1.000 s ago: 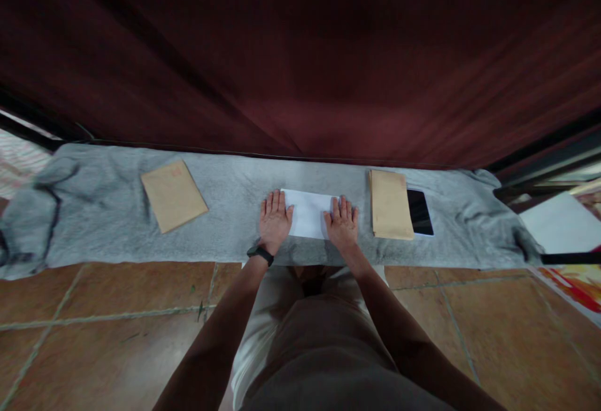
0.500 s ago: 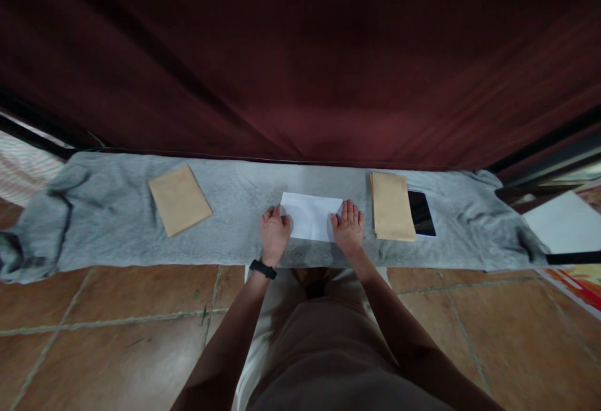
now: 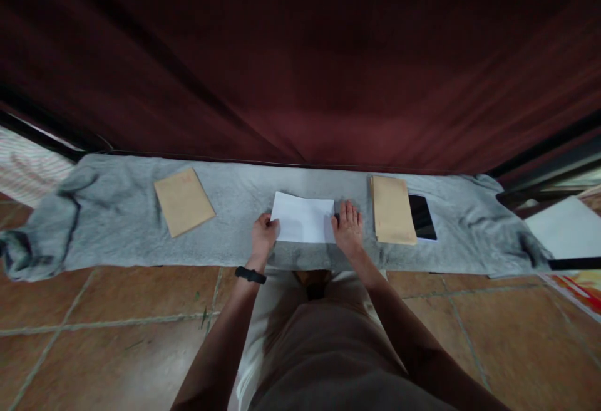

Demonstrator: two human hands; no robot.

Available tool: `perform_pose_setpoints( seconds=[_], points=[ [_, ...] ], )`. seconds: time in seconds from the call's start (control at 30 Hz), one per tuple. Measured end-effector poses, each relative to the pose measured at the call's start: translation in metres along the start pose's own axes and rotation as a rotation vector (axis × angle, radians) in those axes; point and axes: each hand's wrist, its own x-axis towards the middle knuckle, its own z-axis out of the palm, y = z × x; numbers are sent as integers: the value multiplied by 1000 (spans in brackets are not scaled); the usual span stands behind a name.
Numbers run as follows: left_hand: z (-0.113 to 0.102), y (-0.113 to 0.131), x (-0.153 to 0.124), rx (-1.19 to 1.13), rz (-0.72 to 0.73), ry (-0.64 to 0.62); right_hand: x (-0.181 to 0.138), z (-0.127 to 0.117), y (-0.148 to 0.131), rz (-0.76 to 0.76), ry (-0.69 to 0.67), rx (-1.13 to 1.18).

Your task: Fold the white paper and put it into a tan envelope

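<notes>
A folded white sheet of paper (image 3: 303, 218) lies on a grey cloth (image 3: 235, 229) spread over the floor. My left hand (image 3: 263, 235), with a black band at the wrist, pinches the paper's left edge, which is lifted slightly. My right hand (image 3: 348, 229) lies flat with its fingers stretched out, pressing on the paper's right edge.
A single brown envelope (image 3: 184, 201) lies on the cloth to the left. A stack of brown envelopes (image 3: 392, 209) sits to the right, beside a dark phone (image 3: 421, 217). A dark red curtain (image 3: 300, 60) hangs behind. Brown floor tiles (image 3: 107, 329) lie in front; white paper (image 3: 566, 229) sits at far right.
My left hand went from lying flat on the paper to curling and pinching its left edge. The right hand slid a little to the paper's right edge and stayed flat.
</notes>
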Motion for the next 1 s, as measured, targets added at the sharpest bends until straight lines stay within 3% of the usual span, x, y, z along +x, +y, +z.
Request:
perform_pose_setpoints(
  seconds=[0.1,0.33,0.7,1.0],
  points=[
    [-8,-11,3,-71,-23,56,-3,-6,-16,-87,-16,49],
    [-7,-11,15,-148,-51,25,-22,-6,-52,-268,-117,133],
    [1,-13,-6,-188,-106,67,-16,-11,-53,-212,-167,101],
    [11,-12,2,-145,-93,66,-24,-2,-55,-238,-136,129]
  ],
)
